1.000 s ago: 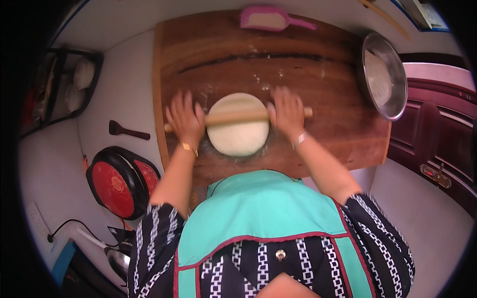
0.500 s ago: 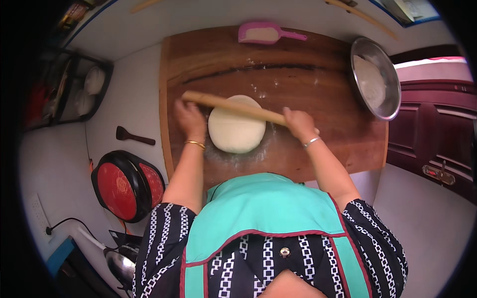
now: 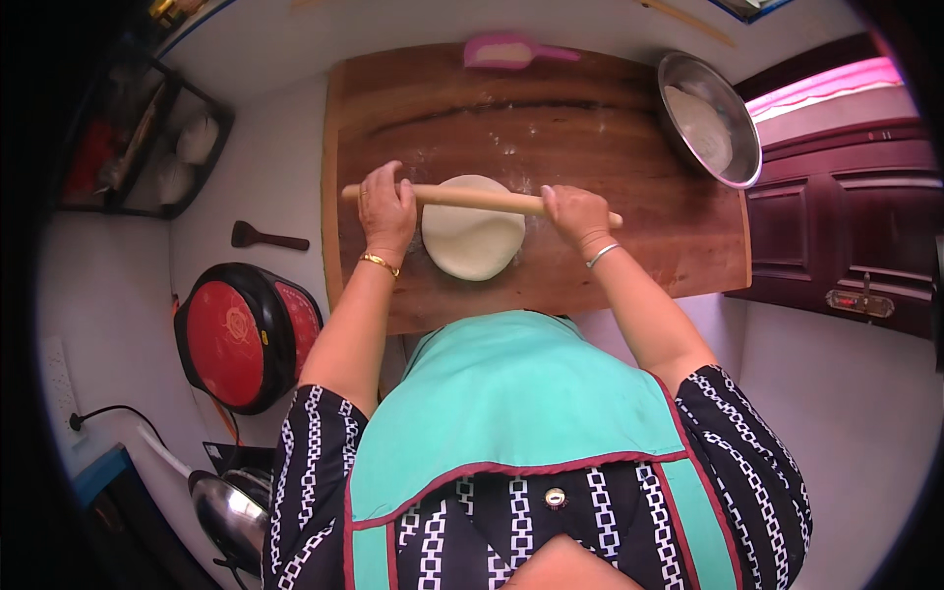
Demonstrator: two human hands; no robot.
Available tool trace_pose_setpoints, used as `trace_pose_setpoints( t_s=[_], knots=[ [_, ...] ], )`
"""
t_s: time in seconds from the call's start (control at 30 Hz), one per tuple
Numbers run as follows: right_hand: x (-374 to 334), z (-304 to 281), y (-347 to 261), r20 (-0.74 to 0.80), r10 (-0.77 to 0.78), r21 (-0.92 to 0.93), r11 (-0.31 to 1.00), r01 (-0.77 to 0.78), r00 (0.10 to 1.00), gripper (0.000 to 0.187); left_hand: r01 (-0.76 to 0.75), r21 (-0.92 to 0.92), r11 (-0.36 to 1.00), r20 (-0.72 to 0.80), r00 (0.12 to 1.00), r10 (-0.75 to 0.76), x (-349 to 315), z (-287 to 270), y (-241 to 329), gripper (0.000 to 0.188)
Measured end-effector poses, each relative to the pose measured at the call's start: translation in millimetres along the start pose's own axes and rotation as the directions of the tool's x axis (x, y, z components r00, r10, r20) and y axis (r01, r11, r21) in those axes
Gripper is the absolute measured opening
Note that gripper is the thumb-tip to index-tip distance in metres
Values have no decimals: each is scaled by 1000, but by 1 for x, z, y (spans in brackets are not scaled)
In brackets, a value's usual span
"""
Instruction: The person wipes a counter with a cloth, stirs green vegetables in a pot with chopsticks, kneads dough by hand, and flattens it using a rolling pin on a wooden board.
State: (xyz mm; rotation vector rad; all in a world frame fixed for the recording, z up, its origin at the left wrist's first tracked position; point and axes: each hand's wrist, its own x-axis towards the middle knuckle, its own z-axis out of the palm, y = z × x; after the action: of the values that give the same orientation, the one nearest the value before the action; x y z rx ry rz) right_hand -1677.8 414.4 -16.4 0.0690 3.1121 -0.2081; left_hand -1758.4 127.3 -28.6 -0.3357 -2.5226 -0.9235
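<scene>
White dough (image 3: 474,250) lies on a brown wooden board (image 3: 678,226), between the two hands and just clear of their fingers. A rolling pin (image 3: 482,199) crosses its far part. The left hand (image 3: 388,208) has its fingers curled over the pin near one end; the right hand (image 3: 582,214) wraps its fingers around it near the other.

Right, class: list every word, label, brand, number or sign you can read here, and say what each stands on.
No readable text shows.
Red-and-black appliance: a decorative motif and a yellow mark too small to read.
Rolling pin and dough: no lettering visible.
</scene>
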Motion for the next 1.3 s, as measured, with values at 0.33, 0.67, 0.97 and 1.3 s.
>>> trace_pose_setpoints(
  t_s=[0.33,0.67,0.97,1.3],
  knots=[
    [47,50,11,-284,-146,66,983,171,948,32,-46,373,927,311,947,-78,-3,51,-33,46],
    [63,45,9,-286,-122,147,975,169,951,27,-49,416,908,290,954,-82,22,68,-42,54],
    [168,28,15,131,93,194,974,-118,987,43,-5,355,935,139,989,-48,120,104,-68,41],
    [-19,-30,80,140,514,154,833,-531,846,59,467,-11,884,538,748,-389,10,90,2,50]
  ],
)
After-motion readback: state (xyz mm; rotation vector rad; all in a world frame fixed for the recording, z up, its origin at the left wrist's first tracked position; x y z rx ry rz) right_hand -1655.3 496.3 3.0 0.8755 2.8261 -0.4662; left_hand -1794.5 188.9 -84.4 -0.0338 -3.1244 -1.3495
